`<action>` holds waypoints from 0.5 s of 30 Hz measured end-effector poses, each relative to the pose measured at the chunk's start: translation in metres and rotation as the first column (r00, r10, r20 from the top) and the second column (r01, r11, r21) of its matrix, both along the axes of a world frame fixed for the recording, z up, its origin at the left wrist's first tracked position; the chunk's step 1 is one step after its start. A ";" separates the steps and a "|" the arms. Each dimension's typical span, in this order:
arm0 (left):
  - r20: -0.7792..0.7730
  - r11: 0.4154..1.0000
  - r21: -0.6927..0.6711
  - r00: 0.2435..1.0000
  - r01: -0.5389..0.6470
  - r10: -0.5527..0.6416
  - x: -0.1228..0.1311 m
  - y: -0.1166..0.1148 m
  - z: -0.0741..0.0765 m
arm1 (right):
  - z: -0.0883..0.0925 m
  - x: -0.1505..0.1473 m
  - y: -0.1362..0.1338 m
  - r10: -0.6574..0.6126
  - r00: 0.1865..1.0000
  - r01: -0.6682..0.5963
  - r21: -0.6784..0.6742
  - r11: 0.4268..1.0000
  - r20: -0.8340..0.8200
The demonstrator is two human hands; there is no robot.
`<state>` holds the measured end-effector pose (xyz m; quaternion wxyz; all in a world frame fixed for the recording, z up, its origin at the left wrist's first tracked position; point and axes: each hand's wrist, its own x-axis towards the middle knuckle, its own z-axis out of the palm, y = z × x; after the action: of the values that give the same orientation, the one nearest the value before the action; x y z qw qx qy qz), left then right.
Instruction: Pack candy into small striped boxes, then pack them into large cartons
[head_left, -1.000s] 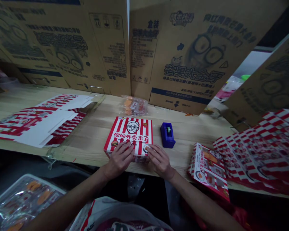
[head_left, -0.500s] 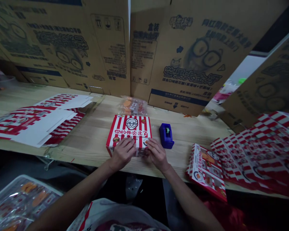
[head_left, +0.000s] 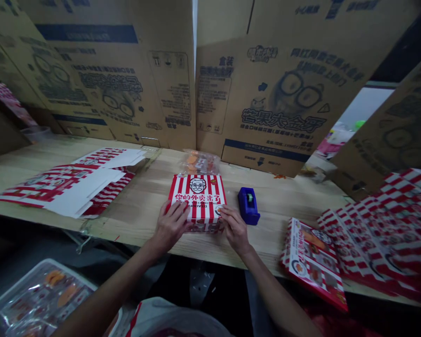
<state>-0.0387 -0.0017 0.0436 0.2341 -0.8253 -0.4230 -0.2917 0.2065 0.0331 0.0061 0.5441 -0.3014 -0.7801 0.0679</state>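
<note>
A red-and-white striped takeaway box (head_left: 198,192) with a printed bearded face on its lid sits closed near the table's front edge. My left hand (head_left: 173,222) grips its front left corner, fingers bent over the lid's edge. At the front right corner my right hand (head_left: 234,228) holds the box, fingertips on the lid and side; the thumb is mostly hidden. Just right of it stands a blue tape dispenser (head_left: 248,206). Behind the box lies a clear packet of orange pieces (head_left: 200,162).
Flat striped carton blanks (head_left: 73,180) lie on the left of the wooden table (head_left: 147,201). Several finished striped boxes (head_left: 379,238) stack at right, with one box (head_left: 314,257) overhanging the front edge. Cardboard sheets (head_left: 259,93) wall the back. A white bin of packets (head_left: 52,295) stands below left.
My left hand has slid from the lid's front middle to the left corner. The right hand stays at the right corner. The whole view has shifted slightly.
</note>
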 end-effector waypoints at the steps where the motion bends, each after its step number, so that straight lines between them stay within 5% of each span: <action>1: 0.028 1.000 -0.004 0.999 -0.027 0.027 -0.001 -0.002 -0.001 | -0.001 -0.001 0.000 -0.008 1.000 0.008 -0.008 1.000 -0.008; 7: 0.134 0.985 0.077 0.981 -0.154 0.143 0.012 0.002 -0.017 | -0.006 -0.008 -0.005 -0.043 0.997 0.040 -0.045 0.998 -0.069; 15: 0.177 0.986 0.119 0.980 -0.118 0.096 0.005 0.016 -0.021 | -0.007 -0.021 -0.014 -0.119 0.978 0.104 -0.091 0.990 -0.169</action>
<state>-0.0333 0.0143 0.0223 0.2655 -0.7564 -0.4656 -0.3749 0.1850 0.0190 -0.0012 0.6003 -0.3596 -0.7080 0.0954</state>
